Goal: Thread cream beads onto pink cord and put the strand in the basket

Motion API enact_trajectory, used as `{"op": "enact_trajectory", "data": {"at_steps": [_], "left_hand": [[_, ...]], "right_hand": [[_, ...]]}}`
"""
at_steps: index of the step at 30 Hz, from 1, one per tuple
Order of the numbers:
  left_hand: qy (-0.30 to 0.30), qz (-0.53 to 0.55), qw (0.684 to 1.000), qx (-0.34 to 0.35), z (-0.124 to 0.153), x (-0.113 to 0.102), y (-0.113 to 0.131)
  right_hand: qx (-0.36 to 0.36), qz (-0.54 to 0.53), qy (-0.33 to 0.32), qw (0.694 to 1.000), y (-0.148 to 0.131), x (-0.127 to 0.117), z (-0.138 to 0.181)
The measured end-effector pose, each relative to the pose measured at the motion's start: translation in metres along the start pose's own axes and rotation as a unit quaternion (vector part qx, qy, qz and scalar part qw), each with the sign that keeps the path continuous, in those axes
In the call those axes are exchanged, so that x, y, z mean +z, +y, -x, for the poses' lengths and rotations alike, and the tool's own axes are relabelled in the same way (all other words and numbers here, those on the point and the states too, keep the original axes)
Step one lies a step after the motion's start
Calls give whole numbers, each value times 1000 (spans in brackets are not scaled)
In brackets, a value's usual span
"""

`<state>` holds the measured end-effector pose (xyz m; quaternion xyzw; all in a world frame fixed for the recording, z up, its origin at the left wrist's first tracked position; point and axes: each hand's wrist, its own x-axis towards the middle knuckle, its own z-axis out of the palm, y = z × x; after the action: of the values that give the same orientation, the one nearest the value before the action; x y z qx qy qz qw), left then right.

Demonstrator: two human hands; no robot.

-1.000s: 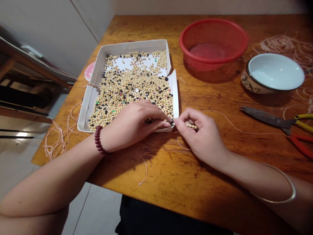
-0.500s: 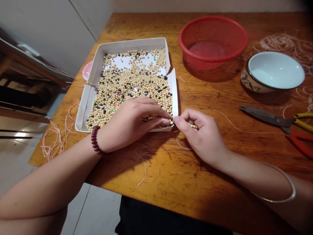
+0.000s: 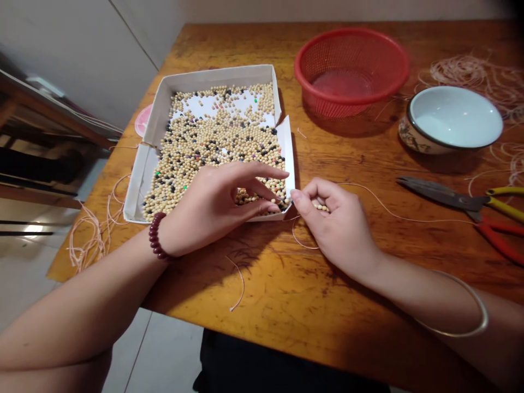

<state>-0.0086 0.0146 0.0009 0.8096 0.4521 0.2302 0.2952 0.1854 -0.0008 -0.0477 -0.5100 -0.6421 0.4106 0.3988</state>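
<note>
The white cardboard box [image 3: 136,180] holds many small round beads [image 3: 229,128], mostly cream, with black and a few coloured ones among them. Over its near right corner, my left hand [image 3: 221,191] has thumb and a finger pinched about a cream bead [image 3: 273,201], the forefinger lifted away. Just outside that corner, my right hand [image 3: 333,218] is closed on a beaded string. Several cream beads [image 3: 321,207] show in its curled fingers, and the thin pinkish string [image 3: 393,214] trails right towards the scissors. What lies between its thumb and forefinger tips is mostly hidden.
A red plastic basket [image 3: 352,98] stands at the back, with an enamel bowl [image 3: 454,117] to its right. Scissors [image 3: 470,203] with red and yellow handles lie below the bowl. Loose string [image 3: 88,240] lies left of the box; a short piece [image 3: 242,281] lies near the front edge.
My left forefinger has lifted away from the beads, while the thumb and another finger come together at a bead. My right hand keeps its grip in nearly the same place. The view has shifted slightly.
</note>
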Motion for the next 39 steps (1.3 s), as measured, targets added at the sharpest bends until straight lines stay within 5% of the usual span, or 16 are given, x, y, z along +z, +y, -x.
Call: {"op": "enact_trajectory", "data": {"at_steps": [22, 39], "left_hand": [[-5, -8, 1000, -11, 0, 2, 1], [-4, -80, 995, 66, -1, 2, -2]], "right_hand": [[17, -3, -6, 1000, 2, 1, 1], [-2, -11, -82, 997, -2, 0, 3]]}}
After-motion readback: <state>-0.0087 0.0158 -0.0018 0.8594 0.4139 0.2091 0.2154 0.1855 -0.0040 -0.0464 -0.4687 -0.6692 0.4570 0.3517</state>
